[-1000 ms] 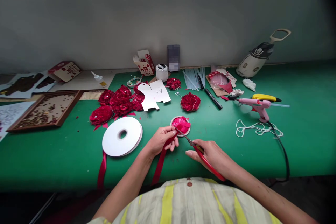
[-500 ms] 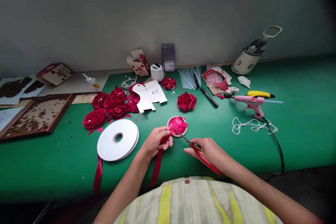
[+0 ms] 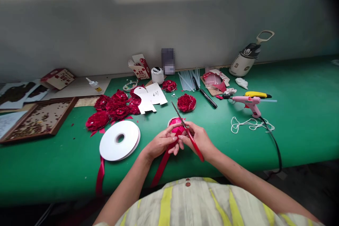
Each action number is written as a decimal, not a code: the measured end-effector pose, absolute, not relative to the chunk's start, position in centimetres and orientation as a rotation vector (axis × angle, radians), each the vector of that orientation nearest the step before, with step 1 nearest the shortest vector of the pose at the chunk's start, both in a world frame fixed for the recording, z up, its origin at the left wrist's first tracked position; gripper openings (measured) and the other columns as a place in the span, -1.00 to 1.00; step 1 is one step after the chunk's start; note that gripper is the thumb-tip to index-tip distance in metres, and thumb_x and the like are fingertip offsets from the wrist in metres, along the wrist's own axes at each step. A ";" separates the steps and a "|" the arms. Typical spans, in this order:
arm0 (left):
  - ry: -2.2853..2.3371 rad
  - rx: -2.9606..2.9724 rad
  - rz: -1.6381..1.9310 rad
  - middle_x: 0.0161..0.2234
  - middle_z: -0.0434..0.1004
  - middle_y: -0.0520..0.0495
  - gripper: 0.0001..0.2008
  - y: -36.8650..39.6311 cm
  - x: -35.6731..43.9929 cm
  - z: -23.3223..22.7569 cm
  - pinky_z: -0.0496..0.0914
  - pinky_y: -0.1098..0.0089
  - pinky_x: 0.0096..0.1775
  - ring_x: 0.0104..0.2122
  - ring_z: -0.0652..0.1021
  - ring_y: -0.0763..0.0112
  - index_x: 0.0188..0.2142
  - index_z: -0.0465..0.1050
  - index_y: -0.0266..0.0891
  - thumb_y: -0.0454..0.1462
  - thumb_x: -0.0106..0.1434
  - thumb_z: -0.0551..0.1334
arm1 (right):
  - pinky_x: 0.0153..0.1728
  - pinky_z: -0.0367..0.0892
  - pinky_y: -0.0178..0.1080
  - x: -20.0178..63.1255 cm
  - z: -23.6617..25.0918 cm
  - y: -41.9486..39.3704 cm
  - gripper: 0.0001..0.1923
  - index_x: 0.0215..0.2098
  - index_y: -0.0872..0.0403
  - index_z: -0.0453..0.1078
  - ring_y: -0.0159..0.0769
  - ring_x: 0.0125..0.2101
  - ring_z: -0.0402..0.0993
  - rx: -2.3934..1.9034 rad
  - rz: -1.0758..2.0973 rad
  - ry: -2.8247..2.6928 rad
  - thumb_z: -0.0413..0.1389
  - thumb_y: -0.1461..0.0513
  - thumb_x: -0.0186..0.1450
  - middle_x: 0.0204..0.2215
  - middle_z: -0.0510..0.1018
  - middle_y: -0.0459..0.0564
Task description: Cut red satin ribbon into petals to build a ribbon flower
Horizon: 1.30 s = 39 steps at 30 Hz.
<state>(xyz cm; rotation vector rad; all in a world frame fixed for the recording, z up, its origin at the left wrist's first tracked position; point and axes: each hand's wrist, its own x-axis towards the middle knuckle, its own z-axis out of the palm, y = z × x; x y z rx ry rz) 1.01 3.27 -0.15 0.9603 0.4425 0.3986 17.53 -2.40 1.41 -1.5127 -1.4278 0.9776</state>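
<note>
Ribbon [image 3: 162, 166] pinched by left hand [image 3: 161, 143] nearside of round base [image 3: 174, 121], long axis slanting away leftward; scissors [image 3: 196, 145] held by right hand [image 3: 200, 138] (tips beyond base), ribbon apparently touched too.

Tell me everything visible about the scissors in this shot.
The scissors have red, plastic-looking handles and slim, grey, metallic-looking blades that seem shut; the pivot is hard to make out. They slant, tips pointing forward and leftward, handles trailing back to the right. The right hand holds them above the green table; whether the left hand touches them is unclear.
</note>
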 end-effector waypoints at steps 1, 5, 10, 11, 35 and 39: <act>0.434 0.964 0.395 -0.43 0.52 -0.16 -0.41 3.2 1.0 -0.3 0.10 0.54 -0.66 -0.60 0.52 0.39 0.18 -0.02 -0.22 -0.21 0.20 0.17 | -0.40 0.32 -0.33 17.1 1.2 -2.1 -0.57 -0.02 0.07 0.29 -0.33 -0.47 0.40 -1.511 0.972 -1.423 0.09 0.25 0.12 -0.45 0.50 -0.09; 0.520 0.974 0.377 -0.49 0.52 -0.15 -0.59 3.2 0.5 -0.8 0.08 0.57 -0.70 -0.64 0.50 0.43 0.01 0.17 -0.27 -0.20 0.20 0.17 | -0.41 0.31 -0.36 16.2 1.1 -1.1 -0.59 -0.04 0.09 0.29 -0.36 -0.47 0.40 -1.511 0.938 -1.408 0.02 0.31 0.11 -0.45 0.49 -0.10; 0.654 0.964 0.378 -0.59 0.49 -0.11 -0.79 3.5 0.0 -1.2 -0.02 0.61 -0.75 -0.71 0.45 0.52 -0.34 0.29 -0.34 -0.18 0.21 0.15 | -0.42 0.29 -0.35 16.9 1.2 -0.5 -0.61 -0.05 0.11 0.29 -0.37 -0.49 0.36 -1.575 0.893 -1.422 0.05 0.25 0.12 -0.43 0.49 -0.08; 0.658 0.961 0.387 -0.59 0.49 -0.11 -0.79 3.6 0.0 -1.2 -0.02 0.61 -0.75 -0.71 0.45 0.52 -0.35 0.28 -0.33 -0.17 0.21 0.15 | -0.42 0.28 -0.34 17.2 1.2 -0.6 -0.63 -0.08 0.11 0.30 -0.36 -0.49 0.35 -1.593 0.886 -1.429 0.07 0.22 0.13 -0.45 0.48 -0.09; 0.707 0.925 0.450 -0.56 0.49 -0.10 -0.73 4.1 0.3 -1.2 0.00 0.60 -0.74 -0.71 0.42 0.55 -0.31 0.31 -0.35 -0.14 0.18 0.16 | -0.59 0.02 -0.37 19.7 3.5 -5.7 -0.55 -0.34 0.01 0.36 -0.35 -0.66 0.24 -1.908 1.013 -1.937 -0.04 -0.16 0.18 -0.68 0.35 -0.14; 0.722 0.905 0.437 -0.57 0.49 -0.10 -0.74 4.3 0.4 -1.1 -0.02 0.61 -0.74 -0.72 0.41 0.57 -0.35 0.30 -0.34 -0.14 0.17 0.18 | -0.59 0.02 -0.36 19.8 2.8 -5.7 -0.54 -0.36 0.00 0.40 -0.34 -0.66 0.25 -1.914 0.976 -1.948 -0.04 -0.17 0.17 -0.70 0.34 -0.13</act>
